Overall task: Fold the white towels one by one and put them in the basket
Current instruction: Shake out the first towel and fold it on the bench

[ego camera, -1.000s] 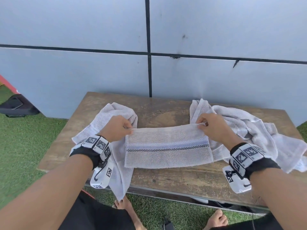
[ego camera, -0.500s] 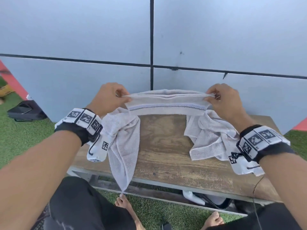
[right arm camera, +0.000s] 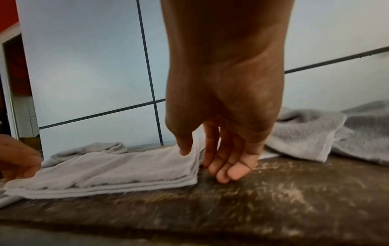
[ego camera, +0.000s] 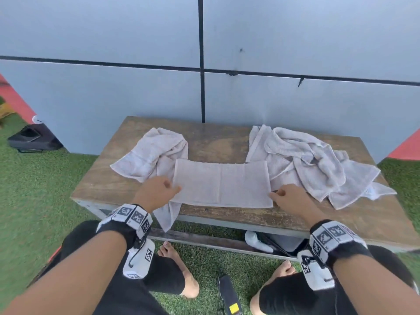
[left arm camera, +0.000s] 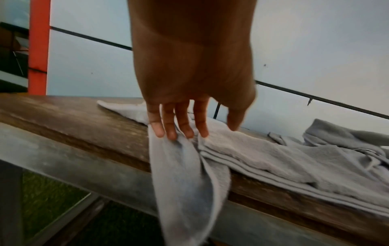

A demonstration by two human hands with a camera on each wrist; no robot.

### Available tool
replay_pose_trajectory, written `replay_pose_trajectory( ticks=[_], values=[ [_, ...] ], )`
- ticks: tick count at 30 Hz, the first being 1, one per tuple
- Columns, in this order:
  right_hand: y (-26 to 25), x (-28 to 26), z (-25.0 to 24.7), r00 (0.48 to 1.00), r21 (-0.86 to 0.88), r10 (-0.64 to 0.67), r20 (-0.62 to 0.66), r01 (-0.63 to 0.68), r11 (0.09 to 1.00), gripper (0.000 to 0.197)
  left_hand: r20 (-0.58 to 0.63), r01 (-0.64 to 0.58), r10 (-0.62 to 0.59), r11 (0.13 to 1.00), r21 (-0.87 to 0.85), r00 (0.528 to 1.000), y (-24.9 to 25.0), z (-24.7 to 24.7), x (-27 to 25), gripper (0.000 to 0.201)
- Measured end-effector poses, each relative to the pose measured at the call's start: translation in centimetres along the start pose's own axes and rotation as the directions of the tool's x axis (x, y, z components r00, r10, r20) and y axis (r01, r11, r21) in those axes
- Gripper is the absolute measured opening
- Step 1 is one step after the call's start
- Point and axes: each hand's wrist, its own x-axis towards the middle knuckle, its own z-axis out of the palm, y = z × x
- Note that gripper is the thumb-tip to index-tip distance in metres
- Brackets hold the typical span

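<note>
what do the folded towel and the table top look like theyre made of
Folded towel: looks like off-white woven terry cloth, probably cotton; matte, nubby surface, soft stacked layers with hemmed edges in the right wrist view.
Table top: appears to be a weathered wooden board; brown grain, pale worn patches, dull unvarnished look. The rail beneath its front edge looks like grey painted metal, though that is less certain.

Left grip (ego camera: 156, 193) low, fingers extended; right grip (ego camera: 289, 200) likewise.

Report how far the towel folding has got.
Done: no basket shows, so none counted as put away. In hand: the folded white towel strip lies flat on the wooden table, left hand and right hand at its ends. Left: the crumpled towel at left and the crumpled heap at right.
</note>
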Motion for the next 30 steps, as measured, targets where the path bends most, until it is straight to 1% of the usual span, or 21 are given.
replay_pose_trajectory(
  ticks=[2, 5, 7, 9, 11, 14, 15, 18, 20, 22, 23, 24, 25, 26, 27, 28, 29, 30],
  values=[
    [-0.4, -0.2, 1.0, 0.999, 0.025, 0.030, -0.016, -0.030, 0.999, 0.043, -0.021, 0.028, -0.028, 0.999, 0.018, 0.999, 0.4, 0.6, -0.2, 0.045],
    [-0.6, -0.2, 1.8, 0.999, 0.061, 0.019, -0.032, -0.017, 0.998, 0.041, -0.023, 0.053, -0.053, 0.998, -0.027, 0.998, 0.8, 1.1, -0.3, 0.048],
    [-0.7, -0.3, 1.8, 0.997, 0.065, 0.018, -0.071, -0.013, 0.998, 0.037, -0.050, 0.056, -0.059, 0.996, -0.064, 0.997, 0.9, 1.1, -0.4, 0.047],
    [-0.5, -0.3, 1.7, 0.993, 0.078, 0.034, -0.115, -0.025, 0.997, 0.033, -0.079, 0.062, -0.069, 0.994, -0.095, 0.994, 1.1, 1.0, -0.6, 0.043],
    [-0.3, -0.4, 1.5, 0.993, 0.086, 0.035, -0.113, -0.026, 0.996, 0.031, -0.061, 0.067, -0.075, 0.990, -0.127, 0.995, 1.1, 1.0, -0.6, 0.034],
    [0.1, -0.5, 1.2, 0.996, 0.093, 0.026, -0.089, -0.018, 0.996, 0.036, -0.076, 0.046, -0.057, 0.988, -0.146, 0.996, 0.8, 1.0, -0.5, 0.016],
    [0.2, -0.4, 1.1, 0.996, 0.094, 0.026, -0.088, -0.017, 0.995, 0.037, -0.095, 0.042, -0.056, 0.988, -0.146, 0.994, 0.7, 0.9, -0.5, 0.013],
    [0.6, -0.2, 0.8, 0.996, 0.057, 0.026, -0.080, -0.022, 0.998, 0.043, -0.136, 0.043, -0.067, 0.984, -0.175, 0.988, 0.1, 0.6, -0.3, 0.011],
    [0.7, 0.0, 0.6, 0.997, 0.032, 0.037, -0.067, -0.035, 0.999, 0.049, -0.110, 0.049, -0.070, 0.981, -0.189, 0.991, -0.3, 0.3, -0.2, 0.011],
    [0.4, 0.0, 0.4, 0.997, 0.002, 0.076, -0.002, -0.076, 0.997, 0.051, -0.025, 0.071, -0.077, 0.980, -0.184, 0.997, -0.2, 0.1, -0.2, 0.006],
    [0.1, -0.1, 0.4, 0.996, -0.023, 0.090, 0.026, -0.090, 0.996, 0.047, 0.020, 0.082, -0.080, 0.982, -0.170, 0.997, 0.1, 0.0, -0.3, 0.006],
    [-0.5, -0.2, 0.2, 0.994, -0.061, 0.105, 0.026, -0.103, 0.993, 0.036, 0.039, 0.083, -0.078, 0.985, -0.149, 0.996, 0.5, 0.0, -0.2, 0.009],
    [-1.3, -0.4, 0.2, 0.996, -0.104, 0.094, -0.009, -0.095, 0.990, 0.020, 0.026, 0.076, -0.073, 0.989, -0.125, 0.997, 1.1, 0.0, -0.1, 0.012],
    [-2.0, -0.4, 0.3, 0.994, -0.136, 0.062, -0.087, -0.073, 0.988, 0.018, -0.016, 0.053, -0.055, 0.993, -0.105, 0.998, 1.8, -0.1, 0.0, 0.013],
    [-2.8, -0.1, 0.6, 0.985, -0.157, 0.000, -0.172, -0.027, 0.987, 0.025, -0.074, 0.012, -0.019, 0.995, -0.102, 0.997, 2.6, 0.0, 0.1, 0.014],
    [-3.7, 0.2, 1.0, 0.967, -0.172, -0.079, -0.244, 0.037, 0.984, 0.029, -0.127, -0.060, 0.046, 0.993, -0.105, 0.991, 3.4, 0.3, 0.5, 0.016],
    [-4.8, 0.6, 1.5, 0.940, -0.192, -0.173, -0.295, 0.119, 0.974, 0.030, -0.155, -0.147, 0.130, 0.984, -0.099, 0.979, 4.3, 0.8, 1.0, 0.017],
    [-5.9, 1.0, 2.0, 0.916, -0.228, -0.272, -0.296, 0.208, 0.951, 0.031, -0.166, -0.233, 0.217, 0.969, -0.079, 0.962, 5.3, 1.5, 1.6, 0.020]
  ],
)
